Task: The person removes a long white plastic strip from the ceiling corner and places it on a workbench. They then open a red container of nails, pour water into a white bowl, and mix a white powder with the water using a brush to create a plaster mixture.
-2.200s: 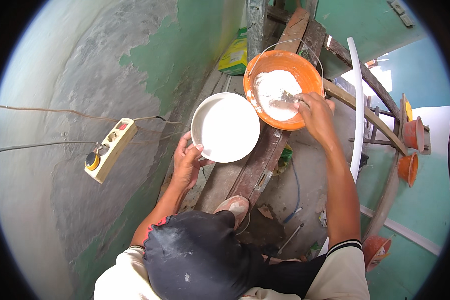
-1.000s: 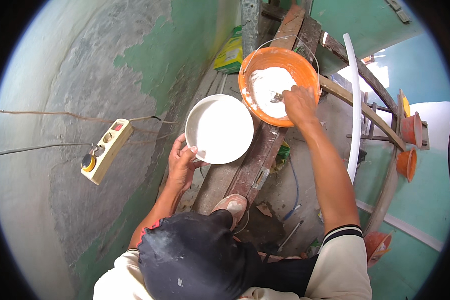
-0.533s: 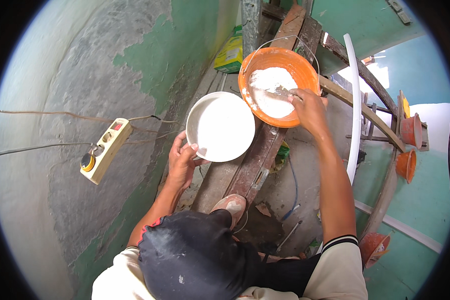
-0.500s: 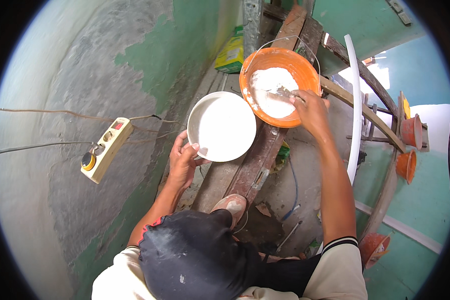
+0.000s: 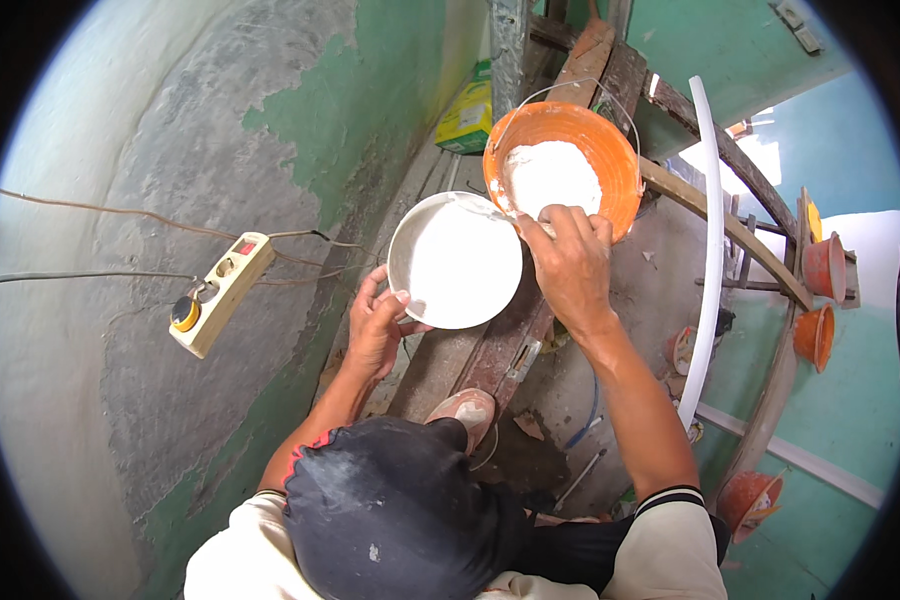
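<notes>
My left hand grips a round white bowl by its lower left rim, thumb over the edge. White powder or paste fills much of the bowl. In my right hand is a putty knife, its blade over the bowl's upper right rim and coated white. My fingers hide most of its handle. Beside the bowl, farther off and to the right, an orange bucket with a wire handle stands on the planks. A heap of white powder lies inside it.
Wooden planks run away beneath the bowl and bucket. A power strip with cables hangs along the peeling wall at left. A yellow-green box sits behind. A curved white pipe rises at right, near smaller orange buckets.
My right hand has moved left and nearer, bringing the putty knife out of the bucket to the bowl's rim. My left hand still holds the bowl, which shifted slightly right.
</notes>
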Demonstrator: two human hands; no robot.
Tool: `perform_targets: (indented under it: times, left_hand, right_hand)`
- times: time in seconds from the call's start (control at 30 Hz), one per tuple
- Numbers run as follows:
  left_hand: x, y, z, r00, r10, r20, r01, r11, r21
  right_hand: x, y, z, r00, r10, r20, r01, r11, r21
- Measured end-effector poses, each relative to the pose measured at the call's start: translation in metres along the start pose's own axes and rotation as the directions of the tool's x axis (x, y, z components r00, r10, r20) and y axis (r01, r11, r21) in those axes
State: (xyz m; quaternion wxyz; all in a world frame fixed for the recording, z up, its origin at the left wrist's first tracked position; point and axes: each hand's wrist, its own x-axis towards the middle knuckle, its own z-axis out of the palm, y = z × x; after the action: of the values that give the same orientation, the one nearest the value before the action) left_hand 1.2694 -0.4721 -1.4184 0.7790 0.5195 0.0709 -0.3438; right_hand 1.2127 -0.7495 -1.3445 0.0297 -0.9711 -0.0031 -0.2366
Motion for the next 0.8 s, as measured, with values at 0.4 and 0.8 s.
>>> perform_targets:
  times: [0.4,0.8]
  left_hand:
    - [0.001,-0.002,-0.006,1.0,0.008,-0.002,-0.008,1.0,-0.019]
    - [0.0,-0.001,-0.01,1.0,0.017,-0.022,-0.017,1.0,-0.005]
  right_hand:
    - [-0.015,0.003,-0.025,0.981,-0.098,0.165,0.069,0.982,0.173]
    - [0.002,0.07,-0.016,0.978,0.186,0.089,-0.175,0.977,-0.126]
